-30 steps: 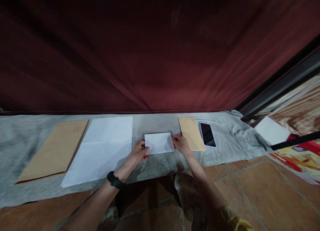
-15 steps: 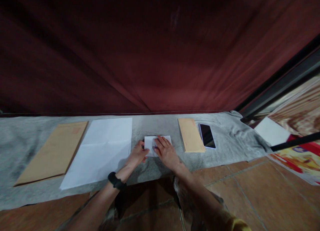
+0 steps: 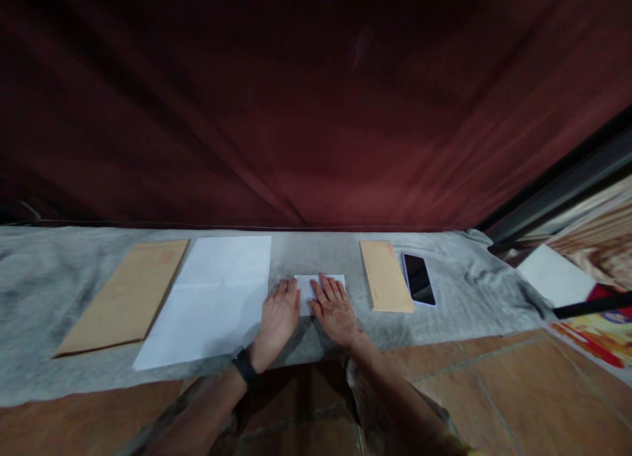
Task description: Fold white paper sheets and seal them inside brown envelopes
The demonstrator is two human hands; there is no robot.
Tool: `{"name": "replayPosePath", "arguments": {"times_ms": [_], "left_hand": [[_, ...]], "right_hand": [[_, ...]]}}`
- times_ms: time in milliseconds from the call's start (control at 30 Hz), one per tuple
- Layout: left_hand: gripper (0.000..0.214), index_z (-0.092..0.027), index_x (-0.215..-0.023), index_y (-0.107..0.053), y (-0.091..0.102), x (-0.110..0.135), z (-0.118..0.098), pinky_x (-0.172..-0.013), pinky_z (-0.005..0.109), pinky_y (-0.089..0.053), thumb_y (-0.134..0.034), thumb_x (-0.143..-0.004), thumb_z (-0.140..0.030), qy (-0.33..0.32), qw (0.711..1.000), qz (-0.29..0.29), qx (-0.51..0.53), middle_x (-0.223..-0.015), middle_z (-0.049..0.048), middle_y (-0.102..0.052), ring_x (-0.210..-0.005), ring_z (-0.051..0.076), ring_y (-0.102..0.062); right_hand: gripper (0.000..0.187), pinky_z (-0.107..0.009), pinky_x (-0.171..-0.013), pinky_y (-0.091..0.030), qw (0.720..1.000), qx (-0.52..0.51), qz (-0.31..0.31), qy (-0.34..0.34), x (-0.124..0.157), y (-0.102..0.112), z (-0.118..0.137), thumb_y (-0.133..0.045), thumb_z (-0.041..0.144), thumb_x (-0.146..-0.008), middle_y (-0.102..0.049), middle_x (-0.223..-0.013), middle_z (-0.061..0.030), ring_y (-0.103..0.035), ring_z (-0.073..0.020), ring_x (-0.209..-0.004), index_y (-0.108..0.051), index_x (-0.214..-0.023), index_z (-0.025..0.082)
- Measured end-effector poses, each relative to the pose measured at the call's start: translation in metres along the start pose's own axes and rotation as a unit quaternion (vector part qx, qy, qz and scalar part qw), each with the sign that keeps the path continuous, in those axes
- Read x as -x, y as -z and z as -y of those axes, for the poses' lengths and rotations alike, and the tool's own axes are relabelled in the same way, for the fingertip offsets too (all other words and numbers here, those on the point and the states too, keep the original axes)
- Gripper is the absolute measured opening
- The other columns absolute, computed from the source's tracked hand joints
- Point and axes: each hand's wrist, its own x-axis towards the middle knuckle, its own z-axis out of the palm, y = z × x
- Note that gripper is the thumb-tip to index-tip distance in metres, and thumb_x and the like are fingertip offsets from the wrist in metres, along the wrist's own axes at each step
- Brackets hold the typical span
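Pressed flat on paper (image 3: pixel 305 286) with left hand (image 3: pixel 279 312) and right hand (image 3: pixel 336 309), fingers extended, gripping nothing. Noted at 3 o'clock: envelope (image 3: pixel 386 285), marking unreadable.

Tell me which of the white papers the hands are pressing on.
The small folded paper: right hand flat on it, left hand at its left edge. The big sheet lies further left, another sheet off the cloth, far right.

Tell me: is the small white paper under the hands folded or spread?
Folded, it seems: the small white paper is far smaller than the large white sheet beside it.
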Motion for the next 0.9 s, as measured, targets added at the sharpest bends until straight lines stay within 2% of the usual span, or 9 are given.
{"name": "replayPosePath", "arguments": {"times_ms": [100, 167, 300, 567, 733, 900], "left_hand": [[0.044, -0.012, -0.137, -0.053, -0.022, 0.003, -0.006, -0.109, 0.044, -0.045, -0.032, -0.101, -0.025, -0.123, 0.989, -0.074, 0.021, -0.138, 0.0156, -0.062, -0.132, 0.026, -0.055], [0.052, -0.009, -0.145, -0.046, -0.037, 0.005, -0.008, -0.116, 0.049, -0.039, -0.035, -0.102, -0.037, -0.153, 0.983, -0.095, 0.02, -0.149, 0.0181, -0.052, -0.144, 0.029, -0.043], [0.069, -0.006, -0.151, -0.038, -0.054, 0.009, -0.006, -0.12, 0.052, -0.032, -0.035, -0.101, -0.053, -0.146, 0.984, -0.097, 0.005, -0.155, 0.0218, -0.043, -0.149, 0.031, -0.033], [0.079, -0.001, -0.15, -0.037, -0.049, 0.012, -0.002, -0.121, 0.05, -0.032, -0.036, -0.098, -0.061, -0.129, 0.988, -0.087, -0.002, -0.157, 0.0247, -0.038, -0.15, 0.033, -0.03], [0.075, 0.0, -0.15, -0.038, -0.047, 0.014, 0.0, -0.12, 0.051, -0.032, -0.037, -0.099, -0.055, -0.093, 0.992, -0.088, -0.02, -0.156, 0.026, -0.04, -0.149, 0.033, -0.032], [0.067, -0.002, -0.15, -0.039, -0.044, 0.015, 0.002, -0.12, 0.048, -0.034, -0.038, -0.099, -0.045, -0.076, 0.993, -0.074, -0.042, -0.155, 0.0237, -0.042, -0.148, 0.031, -0.035]], "right_hand": [[0.054, -0.044, -0.122, -0.026, 1.0, 0.013, 0.012, 0.009, 0.001, -0.001, -0.001, -0.041, 0.037, -0.105, -0.031, -0.164, -0.009, -0.032, -0.0255, -0.149, -0.035, -0.156, 0.021], [0.055, -0.044, -0.122, -0.025, 0.999, 0.024, 0.015, 0.017, 0.003, -0.003, -0.002, -0.042, 0.034, -0.104, -0.03, -0.164, -0.0089, -0.031, -0.0253, -0.15, -0.033, -0.157, 0.02], [0.056, -0.046, -0.123, -0.024, 0.999, 0.031, 0.001, 0.015, 0.004, -0.007, -0.002, -0.044, 0.031, -0.103, -0.03, -0.164, -0.0084, -0.03, -0.0256, -0.15, -0.033, -0.157, 0.022], [0.056, -0.044, -0.121, -0.028, 0.999, 0.009, -0.043, -0.008, 0.008, -0.012, -0.006, -0.041, 0.032, -0.104, -0.037, -0.16, -0.0141, -0.033, -0.025, -0.149, -0.034, -0.156, 0.011], [0.059, -0.045, -0.12, -0.029, 0.999, 0.002, -0.036, -0.038, 0.01, -0.007, -0.017, -0.04, 0.037, -0.104, -0.039, -0.159, -0.0167, -0.033, -0.0275, -0.148, -0.037, -0.154, 0.007], [0.063, -0.047, -0.119, -0.029, 0.998, 0.005, -0.025, -0.054, 0.014, -0.003, -0.025, -0.04, 0.044, -0.104, -0.038, -0.159, -0.018, -0.034, -0.0289, -0.148, -0.036, -0.154, 0.007]]}}
